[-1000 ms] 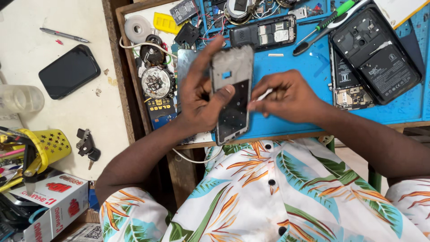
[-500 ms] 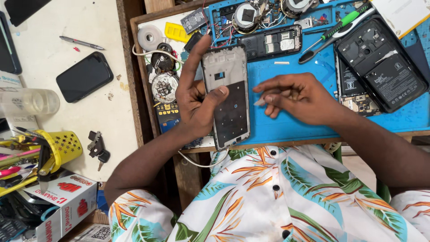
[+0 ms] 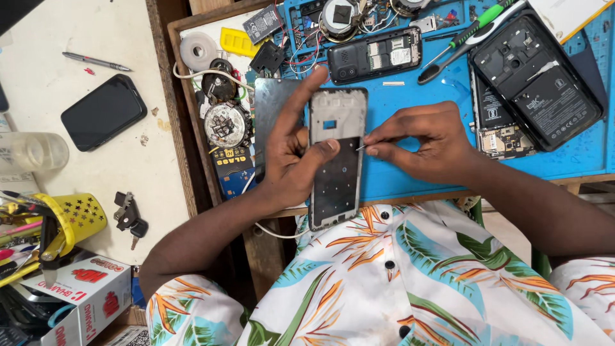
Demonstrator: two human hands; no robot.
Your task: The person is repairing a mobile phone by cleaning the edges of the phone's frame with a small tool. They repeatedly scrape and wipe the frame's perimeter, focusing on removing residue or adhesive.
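My left hand grips a bare grey phone frame upright over the blue work mat, thumb pressed on its face, index finger stretched up its left side. My right hand pinches a small thin metal piece at the frame's right edge, fingertips touching the frame. Behind the frame lies a grey flat panel.
An opened black phone with its battery showing lies at the right, a small opened keypad phone and a green-handled screwdriver at the back. Left are a black phone, a pen, keys, a yellow cup.
The frame has been raised and held more upright. My right hand has moved in to its right edge, pinching a tiny piece there. The view has shifted slightly.
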